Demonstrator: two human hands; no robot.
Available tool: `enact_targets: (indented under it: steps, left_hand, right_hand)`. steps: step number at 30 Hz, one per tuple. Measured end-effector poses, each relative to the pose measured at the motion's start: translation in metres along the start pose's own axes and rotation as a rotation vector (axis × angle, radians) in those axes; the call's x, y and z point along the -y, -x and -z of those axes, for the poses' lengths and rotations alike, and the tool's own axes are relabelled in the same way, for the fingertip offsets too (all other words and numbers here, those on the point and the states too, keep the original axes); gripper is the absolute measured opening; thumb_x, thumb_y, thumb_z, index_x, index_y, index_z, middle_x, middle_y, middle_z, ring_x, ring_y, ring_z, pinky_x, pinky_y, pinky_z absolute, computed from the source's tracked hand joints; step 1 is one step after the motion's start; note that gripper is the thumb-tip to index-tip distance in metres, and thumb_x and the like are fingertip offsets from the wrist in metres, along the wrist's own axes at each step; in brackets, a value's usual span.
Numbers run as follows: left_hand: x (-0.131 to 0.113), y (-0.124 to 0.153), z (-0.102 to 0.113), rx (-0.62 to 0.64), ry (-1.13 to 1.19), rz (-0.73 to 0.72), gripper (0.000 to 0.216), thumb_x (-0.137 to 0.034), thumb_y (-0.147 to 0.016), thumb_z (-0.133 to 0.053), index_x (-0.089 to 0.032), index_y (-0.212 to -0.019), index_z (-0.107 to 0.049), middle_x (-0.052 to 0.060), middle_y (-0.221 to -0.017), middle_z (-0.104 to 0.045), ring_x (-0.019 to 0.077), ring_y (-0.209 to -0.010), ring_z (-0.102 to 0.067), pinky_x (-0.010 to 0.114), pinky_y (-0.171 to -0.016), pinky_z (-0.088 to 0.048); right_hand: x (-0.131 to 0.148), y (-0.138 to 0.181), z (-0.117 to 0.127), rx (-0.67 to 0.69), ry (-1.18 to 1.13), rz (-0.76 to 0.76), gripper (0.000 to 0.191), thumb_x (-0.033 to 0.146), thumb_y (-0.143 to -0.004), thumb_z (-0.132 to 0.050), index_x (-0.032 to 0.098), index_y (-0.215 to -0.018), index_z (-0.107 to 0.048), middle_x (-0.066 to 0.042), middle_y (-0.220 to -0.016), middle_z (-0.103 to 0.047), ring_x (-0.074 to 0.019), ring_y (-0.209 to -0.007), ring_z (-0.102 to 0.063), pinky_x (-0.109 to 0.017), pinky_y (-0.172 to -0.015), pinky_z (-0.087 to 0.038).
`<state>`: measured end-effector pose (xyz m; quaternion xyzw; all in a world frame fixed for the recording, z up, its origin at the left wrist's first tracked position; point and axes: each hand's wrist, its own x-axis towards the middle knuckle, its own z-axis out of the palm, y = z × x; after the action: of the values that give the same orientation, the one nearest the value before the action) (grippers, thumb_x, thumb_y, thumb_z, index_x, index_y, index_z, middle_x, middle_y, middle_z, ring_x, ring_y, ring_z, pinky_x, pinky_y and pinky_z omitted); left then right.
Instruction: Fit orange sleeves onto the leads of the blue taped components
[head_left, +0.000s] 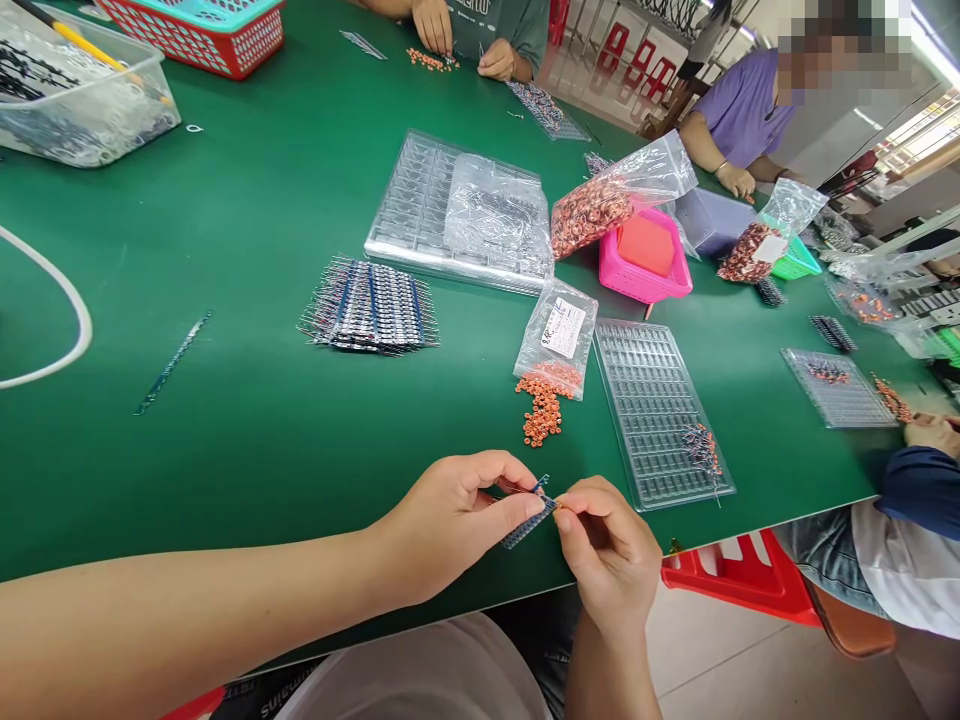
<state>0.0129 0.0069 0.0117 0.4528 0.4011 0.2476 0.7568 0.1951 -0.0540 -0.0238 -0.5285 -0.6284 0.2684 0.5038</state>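
Note:
My left hand is closed on a short blue-and-silver strip of small parts above the table's near edge. At the strip's right end, my right hand pinches a tiny orange piece, mostly covered by the fingertips. Loose orange rings lie in a heap just beyond, spilling from a labelled zip bag. To the right, a clear ribbed tray holds a small cluster of thin-leaded parts with orange rings. A stack of similar pinned strips sits farther back, left of the bag.
A large clear tray stands behind the stack. Near it are a bag of copper-coloured rings and a pink basket. One loose strip and a white tube lie left. Co-workers sit across and to the right.

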Motion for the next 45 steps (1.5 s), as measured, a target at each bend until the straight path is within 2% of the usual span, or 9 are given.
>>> enact_targets:
  steps: [13, 27, 33, 39, 45]
  left_hand:
    - [-0.004, 0.001, 0.001, 0.013, -0.034, 0.096, 0.025, -0.038, -0.078, -0.068, -0.014, -0.085, -0.067, -0.001, -0.076, -0.059, 0.0123, -0.064, -0.049, 0.026, -0.06, -0.039]
    - [0.0, 0.001, 0.002, 0.018, -0.074, 0.051, 0.024, -0.04, -0.079, -0.068, -0.016, -0.082, -0.067, -0.002, -0.072, -0.059, 0.012, -0.059, -0.048, 0.024, -0.055, -0.039]
    - [-0.001, 0.001, 0.003, 0.051, -0.046, 0.044, 0.026, -0.041, -0.083, -0.065, -0.015, -0.085, -0.067, -0.001, -0.075, -0.059, 0.013, -0.065, -0.05, 0.025, -0.059, -0.039]
    - [-0.001, 0.002, 0.004, 0.057, -0.087, 0.047, 0.025, -0.04, -0.083, -0.063, -0.015, -0.083, -0.065, -0.002, -0.072, -0.057, 0.0125, -0.062, -0.046, 0.025, -0.057, -0.036]
    - [0.002, 0.003, 0.005, 0.089, -0.132, 0.029, 0.024, -0.04, -0.085, -0.061, -0.016, -0.082, -0.064, -0.003, -0.071, -0.055, 0.0118, -0.059, -0.043, 0.025, -0.055, -0.034]
  right_hand:
    - [-0.001, -0.004, 0.006, 0.094, -0.13, -0.091, 0.007, 0.023, -0.092, -0.065, 0.021, -0.085, -0.066, 0.0, -0.068, -0.058, -0.014, -0.061, -0.054, -0.025, -0.051, -0.04]
    - [-0.004, -0.001, 0.007, 0.096, -0.147, -0.113, 0.004, 0.02, -0.091, -0.067, 0.023, -0.089, -0.068, 0.001, -0.07, -0.057, -0.0141, -0.065, -0.054, -0.026, -0.055, -0.04]
    - [-0.006, -0.001, 0.007, 0.101, -0.163, -0.133, 0.003, 0.022, -0.091, -0.067, 0.023, -0.088, -0.068, 0.001, -0.07, -0.057, -0.0144, -0.065, -0.054, -0.026, -0.056, -0.042]
    - [-0.005, -0.005, 0.01, 0.162, -0.192, -0.124, 0.005, 0.026, -0.091, -0.068, 0.023, -0.093, -0.072, 0.0, -0.07, -0.059, -0.0147, -0.064, -0.056, -0.026, -0.054, -0.044]
    - [-0.004, -0.007, 0.012, 0.243, -0.29, -0.194, 0.01, 0.031, -0.091, -0.069, 0.022, -0.092, -0.074, -0.001, -0.071, -0.061, -0.0127, -0.058, -0.054, -0.023, -0.048, -0.043]
